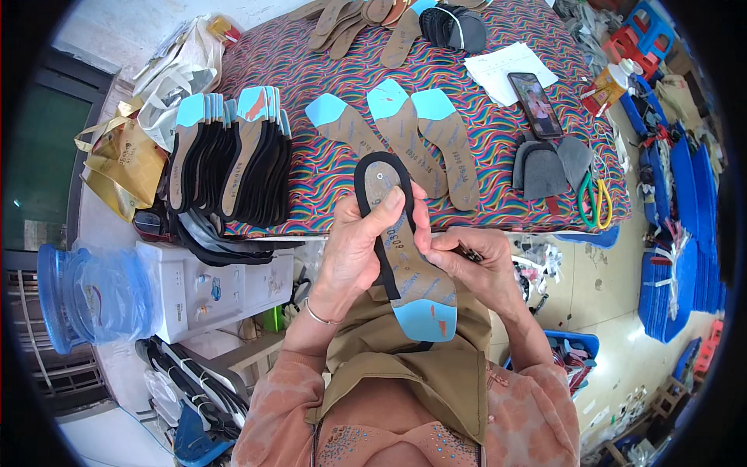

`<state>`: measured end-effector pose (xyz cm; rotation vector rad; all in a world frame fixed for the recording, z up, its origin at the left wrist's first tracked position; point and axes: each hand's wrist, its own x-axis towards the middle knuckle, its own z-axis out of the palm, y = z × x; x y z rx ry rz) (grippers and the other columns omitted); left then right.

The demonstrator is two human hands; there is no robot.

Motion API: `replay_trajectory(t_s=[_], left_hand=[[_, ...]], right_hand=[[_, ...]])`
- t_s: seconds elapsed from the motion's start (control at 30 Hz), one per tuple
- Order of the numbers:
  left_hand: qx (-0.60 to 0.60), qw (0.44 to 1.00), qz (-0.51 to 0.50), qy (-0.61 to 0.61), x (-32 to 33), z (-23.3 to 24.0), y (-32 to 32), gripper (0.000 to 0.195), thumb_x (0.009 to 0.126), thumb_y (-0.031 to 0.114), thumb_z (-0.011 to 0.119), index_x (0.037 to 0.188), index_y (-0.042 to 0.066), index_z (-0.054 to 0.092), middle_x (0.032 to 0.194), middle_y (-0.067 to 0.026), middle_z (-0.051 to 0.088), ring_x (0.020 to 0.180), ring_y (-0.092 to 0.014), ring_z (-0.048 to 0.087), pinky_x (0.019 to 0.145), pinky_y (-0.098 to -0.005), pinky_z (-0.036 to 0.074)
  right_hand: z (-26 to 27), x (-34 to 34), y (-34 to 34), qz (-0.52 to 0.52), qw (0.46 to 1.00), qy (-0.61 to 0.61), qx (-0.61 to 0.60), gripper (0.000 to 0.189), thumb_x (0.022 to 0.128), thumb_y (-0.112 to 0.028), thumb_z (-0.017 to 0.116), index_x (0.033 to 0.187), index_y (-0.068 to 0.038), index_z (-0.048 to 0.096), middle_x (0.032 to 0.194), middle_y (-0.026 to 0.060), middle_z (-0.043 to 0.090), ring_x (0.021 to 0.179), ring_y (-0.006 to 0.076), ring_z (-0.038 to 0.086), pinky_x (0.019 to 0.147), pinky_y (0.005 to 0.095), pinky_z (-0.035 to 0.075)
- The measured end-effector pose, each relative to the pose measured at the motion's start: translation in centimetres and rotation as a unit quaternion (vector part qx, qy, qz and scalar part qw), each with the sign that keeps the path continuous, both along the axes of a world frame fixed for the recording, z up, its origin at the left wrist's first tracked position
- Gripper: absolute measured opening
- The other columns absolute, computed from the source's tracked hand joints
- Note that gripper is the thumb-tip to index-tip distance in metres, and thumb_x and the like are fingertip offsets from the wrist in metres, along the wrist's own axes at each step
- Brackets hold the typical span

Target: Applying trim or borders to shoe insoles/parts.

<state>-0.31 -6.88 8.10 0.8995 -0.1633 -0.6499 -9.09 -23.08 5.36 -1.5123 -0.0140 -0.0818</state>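
Observation:
My left hand (362, 245) grips a brown insole board (417, 271), thumb on its printed face and fingers around the far edge. Light blue covers its near end, and a black edging strip (366, 192) wraps the rounded heel end and runs down the left side. The thumb and forefinger of my right hand (475, 257) pinch at the board's right edge. A small dark object (468, 252) shows among the right fingers; what it is cannot be made out. Just beyond lie an insole board (344, 125), a second board (402, 134) and a third board (452, 146), without visible black edging.
Stacked black-edged insoles (257, 157) stand left on the patterned tablecloth (327, 201). At right lie a phone (534, 105), papers (502, 70), dark grey pieces (543, 169) and scissors (595, 201). A water dispenser (233, 292) stands below left, and blue baskets (665, 298) stand right.

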Motion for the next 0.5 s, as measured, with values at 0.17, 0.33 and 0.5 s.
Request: replay_trajectory(t_s=[0.17,0.33,0.5], left_hand=[[-0.074,0.996,-0.017,0.055,0.2,-0.4,-0.1,0.025,0.098,0.021,0.057,0.109,-0.001,0.06,0.083,-0.0087,0.061,0.065,-0.018,0.057,0.062,-0.0324,0.049],[-0.079,0.995,-0.002,0.068,0.3,-0.3,0.2,0.026,0.099,0.021,0.056,0.112,-0.001,0.058,0.088,-0.0093,0.062,0.072,-0.019,0.061,0.067,-0.0336,0.051],[0.033,0.983,0.013,-0.18,-0.7,-0.3,0.4,0.047,0.091,0.016,0.063,0.132,-0.003,0.049,0.13,-0.0199,0.057,0.122,-0.03,0.055,0.104,-0.0406,0.045]], right_hand=[[-0.3,0.8,0.0,0.022,0.998,-0.039,-0.047,0.008,0.083,0.001,0.073,0.088,0.002,0.068,0.071,-0.0014,0.061,0.065,0.0026,0.049,0.054,0.021,0.038],[0.2,1.8,0.4,0.003,0.979,-0.111,-0.169,0.012,0.077,0.002,0.074,0.08,0.001,0.062,0.067,0.0039,0.059,0.058,0.008,0.052,0.051,0.0243,0.042],[-0.4,2.5,0.7,0.002,0.988,-0.121,-0.092,0.014,0.077,0.001,0.074,0.081,0.0,0.061,0.072,0.0041,0.06,0.063,0.0087,0.055,0.054,0.0241,0.043]])
